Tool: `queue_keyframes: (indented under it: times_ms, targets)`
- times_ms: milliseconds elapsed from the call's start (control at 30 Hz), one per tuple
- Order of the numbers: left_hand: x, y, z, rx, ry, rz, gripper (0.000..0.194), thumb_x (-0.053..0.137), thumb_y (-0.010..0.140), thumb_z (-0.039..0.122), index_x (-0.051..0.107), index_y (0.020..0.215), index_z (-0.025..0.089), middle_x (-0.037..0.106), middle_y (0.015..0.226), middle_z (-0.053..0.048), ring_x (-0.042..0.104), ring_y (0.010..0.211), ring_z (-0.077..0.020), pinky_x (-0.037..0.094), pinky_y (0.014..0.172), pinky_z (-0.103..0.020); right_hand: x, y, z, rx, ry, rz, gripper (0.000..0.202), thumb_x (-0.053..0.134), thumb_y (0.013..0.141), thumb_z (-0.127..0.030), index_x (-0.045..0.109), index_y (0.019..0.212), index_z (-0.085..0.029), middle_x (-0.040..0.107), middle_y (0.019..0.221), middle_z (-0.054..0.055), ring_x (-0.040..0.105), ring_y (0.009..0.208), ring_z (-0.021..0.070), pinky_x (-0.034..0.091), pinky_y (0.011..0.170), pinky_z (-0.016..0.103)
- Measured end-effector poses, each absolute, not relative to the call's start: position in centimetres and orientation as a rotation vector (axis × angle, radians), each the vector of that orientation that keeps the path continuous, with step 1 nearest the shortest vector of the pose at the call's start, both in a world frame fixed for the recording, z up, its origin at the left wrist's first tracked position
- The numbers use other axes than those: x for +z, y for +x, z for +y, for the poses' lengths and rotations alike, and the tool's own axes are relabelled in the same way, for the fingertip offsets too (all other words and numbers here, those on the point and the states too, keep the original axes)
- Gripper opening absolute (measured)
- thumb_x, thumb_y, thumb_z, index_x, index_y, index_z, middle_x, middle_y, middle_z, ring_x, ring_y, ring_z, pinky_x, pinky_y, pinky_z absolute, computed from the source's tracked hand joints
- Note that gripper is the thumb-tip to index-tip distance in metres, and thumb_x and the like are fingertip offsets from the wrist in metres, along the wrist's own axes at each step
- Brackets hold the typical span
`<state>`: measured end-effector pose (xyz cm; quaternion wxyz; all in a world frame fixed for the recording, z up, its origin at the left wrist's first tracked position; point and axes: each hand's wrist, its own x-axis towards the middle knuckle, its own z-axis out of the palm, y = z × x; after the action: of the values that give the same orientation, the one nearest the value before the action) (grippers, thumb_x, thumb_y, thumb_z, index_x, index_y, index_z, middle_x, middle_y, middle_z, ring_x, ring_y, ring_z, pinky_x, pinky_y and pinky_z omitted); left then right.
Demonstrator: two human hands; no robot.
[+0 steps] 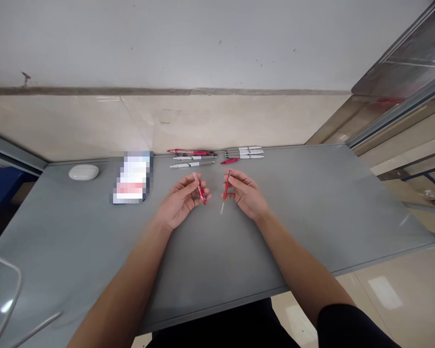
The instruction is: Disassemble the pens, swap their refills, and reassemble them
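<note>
Left hand [183,200] pinched a red pen barrel [200,190] between thumb and fingers; right hand [245,195] pinched a slim red ink refill [227,186]. The two parts stayed apart over the grey table [311,193], nearer the wearer than the white-and-grey pens [252,156]. Judged best: light fingertip hold, refill unbent, ends unobstructed.

Indoor workspace; grey desk [329,203], tiled floor [413,290]

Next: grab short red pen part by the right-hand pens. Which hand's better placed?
Right, likely: the right hand is nearer the red pen part; the left hand sits farther left. Both are occupied, though: right holds a red refill, left a red-and-clear pen barrel.
</note>
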<state>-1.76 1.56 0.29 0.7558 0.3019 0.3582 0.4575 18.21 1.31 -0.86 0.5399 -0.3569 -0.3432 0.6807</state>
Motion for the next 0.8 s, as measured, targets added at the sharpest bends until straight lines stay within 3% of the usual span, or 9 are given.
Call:
queue_keyframes:
  times_ms: [333,800]
  targets:
    - [0.39,-1.63,1.53,0.984,0.65,0.789,0.021,0.068,0.082,0.022,0.061,0.102,0.019,0.063,0.081,0.0,0.065,0.073,-0.0141,0.058,0.072,-0.034,-0.72,18.35,1.17,1.679,-0.8,-0.885,0.015,0.07,0.077,-0.032,0.069,0.091,-0.026,0.061,0.087,-0.003,0.06,0.079,0.0112,0.057,0.069,0.03]
    - [0.36,-1.56,1.42,1.005,0.722,0.778,0.026,0.072,0.079,0.019,0.062,0.102,0.02,0.067,0.087,-0.001,0.067,0.08,-0.016,0.057,0.085,-0.045,-0.86,18.35,1.22,1.673,-0.848,-0.898,0.02,0.071,0.076,-0.034,0.069,0.094,-0.025,0.062,0.091,-0.002,0.063,0.079,0.0124,0.058,0.068,0.031]
